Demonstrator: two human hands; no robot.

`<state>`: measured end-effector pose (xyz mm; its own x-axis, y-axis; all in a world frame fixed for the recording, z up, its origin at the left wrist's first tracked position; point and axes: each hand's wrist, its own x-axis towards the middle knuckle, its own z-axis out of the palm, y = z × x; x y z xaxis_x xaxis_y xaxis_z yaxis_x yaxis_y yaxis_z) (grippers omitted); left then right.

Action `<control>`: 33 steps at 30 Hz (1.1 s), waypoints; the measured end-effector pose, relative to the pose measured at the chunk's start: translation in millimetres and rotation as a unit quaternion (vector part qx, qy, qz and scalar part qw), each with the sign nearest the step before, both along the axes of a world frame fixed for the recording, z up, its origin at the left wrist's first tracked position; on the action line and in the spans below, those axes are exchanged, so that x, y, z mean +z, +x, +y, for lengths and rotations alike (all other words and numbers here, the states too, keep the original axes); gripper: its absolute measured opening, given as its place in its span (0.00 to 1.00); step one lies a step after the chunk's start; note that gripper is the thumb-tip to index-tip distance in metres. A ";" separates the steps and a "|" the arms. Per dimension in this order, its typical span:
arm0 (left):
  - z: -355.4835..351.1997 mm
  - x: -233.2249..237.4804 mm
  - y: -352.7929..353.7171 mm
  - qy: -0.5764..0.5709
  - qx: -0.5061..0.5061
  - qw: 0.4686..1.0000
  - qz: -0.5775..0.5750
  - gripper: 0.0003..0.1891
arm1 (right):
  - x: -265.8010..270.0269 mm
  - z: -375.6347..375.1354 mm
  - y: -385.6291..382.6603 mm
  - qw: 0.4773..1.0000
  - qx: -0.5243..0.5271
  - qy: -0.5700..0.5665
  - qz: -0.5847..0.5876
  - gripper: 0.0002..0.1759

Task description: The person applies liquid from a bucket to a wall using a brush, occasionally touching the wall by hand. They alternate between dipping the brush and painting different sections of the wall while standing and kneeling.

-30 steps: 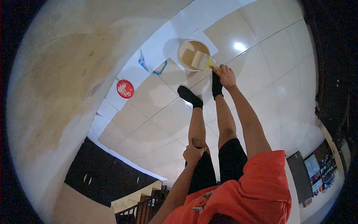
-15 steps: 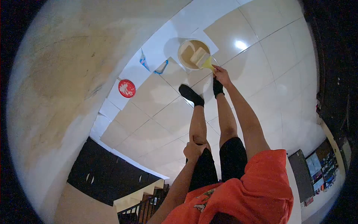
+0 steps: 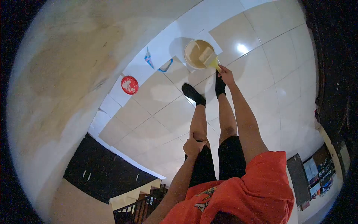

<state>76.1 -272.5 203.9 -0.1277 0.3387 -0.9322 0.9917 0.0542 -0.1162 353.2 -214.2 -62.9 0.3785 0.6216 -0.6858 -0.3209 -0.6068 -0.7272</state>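
Note:
My right hand (image 3: 226, 75) is closed on the yellow handle of a wide paintbrush (image 3: 211, 61). The brush's pale bristles point down into a round bucket (image 3: 185, 61) of beige paint (image 3: 194, 56), overlapping its near right side in this view. My left hand (image 3: 192, 146) is wrapped round my left knee, just at the hem of the black shorts. On the floor to the left of the bucket lies a red lid (image 3: 129, 85) smeared with whitish paint.
White sheets (image 3: 158, 46) line the floor along the wall (image 3: 71, 63), which has patchy beige areas. Two blue-edged pieces (image 3: 165, 65) lie between lid and bucket. My feet in black socks (image 3: 194, 94) stand close to the bucket. A dark cabinet (image 3: 104, 171) and stair railing (image 3: 134, 212) are lower left.
The brush has moved toward the bucket's near right rim, and less of its bristles shows. The view has shifted slightly. My left hand stays on the knee.

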 end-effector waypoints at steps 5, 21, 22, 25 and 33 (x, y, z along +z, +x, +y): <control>7.2 -0.9 -14.5 -0.034 -0.006 0.999 -0.002 0.48 | 8.3 6.1 -6.2 0.986 0.069 0.032 -0.147 0.19; -22.5 0.7 -43.5 -0.014 -0.015 1.000 -0.014 0.41 | 66.8 21.1 -43.5 0.821 0.251 -0.056 -0.510 0.24; -27.4 0.3 -45.2 -0.008 -0.016 1.000 -0.006 0.41 | 62.4 19.3 -46.6 0.815 0.253 -0.052 -0.519 0.23; -32.4 0.5 -48.9 0.003 -0.017 1.000 -0.014 0.43 | 85.9 29.5 -57.8 0.845 0.207 -0.072 -0.488 0.21; -34.1 15.1 -59.0 0.023 0.001 0.996 -0.084 0.41 | 74.8 22.0 -64.2 0.911 0.054 -0.052 -0.405 0.17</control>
<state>17.0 -306.6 219.0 0.0283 0.3809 -0.9242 0.9969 0.0575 0.0542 289.1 -192.1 11.9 0.7270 0.6331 -0.2657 0.3617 -0.6821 -0.6356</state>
